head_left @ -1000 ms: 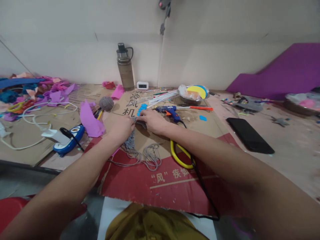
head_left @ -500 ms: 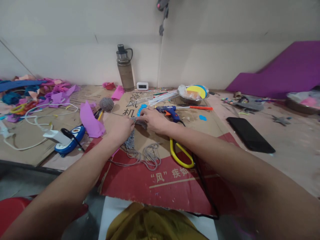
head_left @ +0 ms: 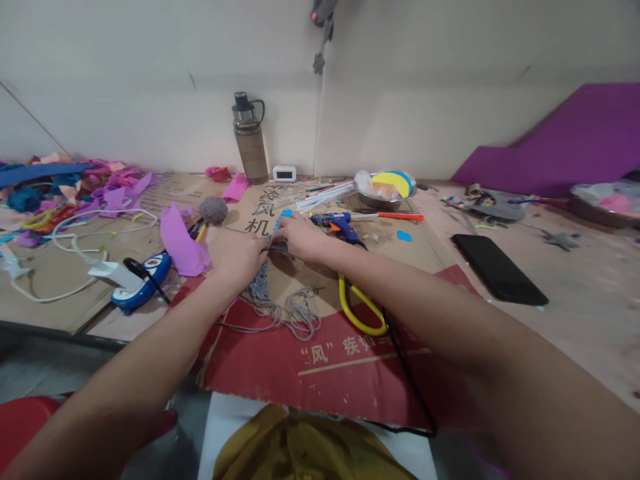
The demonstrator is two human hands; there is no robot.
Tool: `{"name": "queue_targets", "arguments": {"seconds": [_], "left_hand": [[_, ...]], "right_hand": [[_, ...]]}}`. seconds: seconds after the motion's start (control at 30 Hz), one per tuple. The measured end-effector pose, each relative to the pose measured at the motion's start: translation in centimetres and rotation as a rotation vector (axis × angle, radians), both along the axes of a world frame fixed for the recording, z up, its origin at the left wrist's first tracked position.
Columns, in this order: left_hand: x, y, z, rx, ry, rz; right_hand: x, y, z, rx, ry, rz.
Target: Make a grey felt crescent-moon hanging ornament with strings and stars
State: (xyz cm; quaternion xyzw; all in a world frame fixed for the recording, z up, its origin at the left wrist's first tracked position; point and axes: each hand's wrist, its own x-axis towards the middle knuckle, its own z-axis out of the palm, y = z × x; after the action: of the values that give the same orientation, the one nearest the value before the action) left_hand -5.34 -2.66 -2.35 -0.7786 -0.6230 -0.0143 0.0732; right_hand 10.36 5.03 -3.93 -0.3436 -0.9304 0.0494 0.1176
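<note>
Both hands meet over the cardboard sheet (head_left: pixel 320 367). My left hand (head_left: pixel 245 257) is closed, its fingertips pinching the left end of a small grey piece (head_left: pixel 280 247). From the right, my right hand (head_left: pixel 300 237) has its fingers closed on the same piece. Grey-blue knitted material (head_left: pixel 259 283) hangs under my left fingers, and loose grey yarn (head_left: pixel 303 313) lies in loops below. Blue foam pieces (head_left: pixel 286 213) show just behind my right fingers. A blue glue gun (head_left: pixel 343 223) and yellow-handled scissors (head_left: pixel 363 310) lie right of my right hand.
A grey yarn ball (head_left: pixel 214 210), purple foam (head_left: pixel 183 240) and a blue power strip (head_left: pixel 143 283) with white cables are at left. A bottle (head_left: pixel 251 150) and small clock (head_left: pixel 285 174) stand behind. To the right are a metal bowl (head_left: pixel 385 199) and a phone (head_left: pixel 497 268).
My right hand has shifted slightly, its fingers a little nearer my left fingertips. The grey piece stays between the two hands, and the view has moved very slightly.
</note>
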Motion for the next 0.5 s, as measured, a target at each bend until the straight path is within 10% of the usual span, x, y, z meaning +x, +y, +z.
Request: {"name": "queue_targets", "arguments": {"seconds": [0.17, 0.5], "left_hand": [[0.0, 0.2, 0.1, -0.020, 0.044, 0.065], [0.4, 0.0, 0.5, -0.033, 0.030, 0.053]], "right_hand": [[0.6, 1.7, 0.4, -0.214, 0.328, -0.139], [9.7, 0.6, 0.8, -0.106, 0.703, -0.582]]}}
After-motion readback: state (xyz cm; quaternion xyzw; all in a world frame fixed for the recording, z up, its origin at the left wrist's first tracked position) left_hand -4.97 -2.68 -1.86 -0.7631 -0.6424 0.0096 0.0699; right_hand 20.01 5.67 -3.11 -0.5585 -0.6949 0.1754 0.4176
